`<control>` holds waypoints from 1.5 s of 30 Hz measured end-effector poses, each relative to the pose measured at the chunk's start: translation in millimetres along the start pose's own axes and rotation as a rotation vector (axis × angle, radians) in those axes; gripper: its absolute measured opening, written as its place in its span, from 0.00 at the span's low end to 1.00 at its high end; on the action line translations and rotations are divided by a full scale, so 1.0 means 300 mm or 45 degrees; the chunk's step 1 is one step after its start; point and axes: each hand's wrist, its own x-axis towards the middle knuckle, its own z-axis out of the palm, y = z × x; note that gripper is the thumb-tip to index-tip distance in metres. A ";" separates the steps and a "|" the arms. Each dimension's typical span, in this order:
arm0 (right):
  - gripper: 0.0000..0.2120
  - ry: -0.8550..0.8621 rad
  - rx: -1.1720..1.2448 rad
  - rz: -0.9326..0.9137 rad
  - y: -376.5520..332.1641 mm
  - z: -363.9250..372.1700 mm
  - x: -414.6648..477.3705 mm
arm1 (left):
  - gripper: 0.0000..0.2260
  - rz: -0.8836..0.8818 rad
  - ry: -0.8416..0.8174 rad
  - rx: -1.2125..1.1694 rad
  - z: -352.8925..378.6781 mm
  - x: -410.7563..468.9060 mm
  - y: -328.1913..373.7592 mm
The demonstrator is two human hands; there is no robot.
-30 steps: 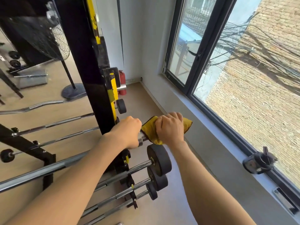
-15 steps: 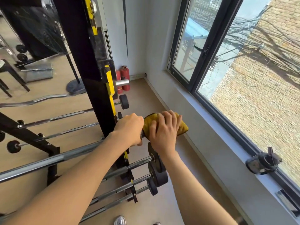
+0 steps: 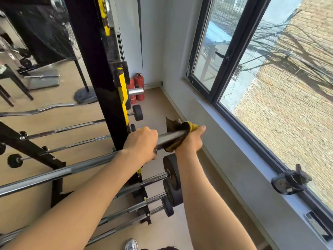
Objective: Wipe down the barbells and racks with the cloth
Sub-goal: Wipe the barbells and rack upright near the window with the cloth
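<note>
A long steel barbell (image 3: 54, 175) runs from the lower left up to the middle, resting on the black and yellow rack upright (image 3: 100, 83). My left hand (image 3: 142, 145) grips the bar just right of the upright. My right hand (image 3: 191, 141) holds a yellow cloth (image 3: 180, 134) wrapped round the bar's sleeve end, with the hand under and behind the sleeve. A bare stretch of sleeve shows between the two hands.
Several smaller fixed barbells with black plates (image 3: 171, 170) lie on rack arms below and to the left. Two red fire extinguishers (image 3: 137, 88) stand in the corner. A window (image 3: 252, 73) and its sill run along the right wall, with a black object (image 3: 290, 181) on the sill.
My right hand has turned round the sleeve with the cloth, from on top to underneath, uncovering part of the sleeve. The view has risen and swung left a little. My left hand keeps its grip.
</note>
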 end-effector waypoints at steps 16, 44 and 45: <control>0.23 -0.056 -0.045 0.053 -0.045 0.000 -0.027 | 0.20 -0.013 -0.009 0.033 -0.011 0.016 0.005; 0.23 -0.769 -1.923 -1.977 -0.111 -0.115 0.130 | 0.24 -0.119 0.087 -0.003 0.048 0.023 -0.009; 0.25 -0.604 -1.944 -1.831 -0.130 -0.095 0.140 | 0.24 -0.128 0.092 -0.016 0.050 0.021 -0.008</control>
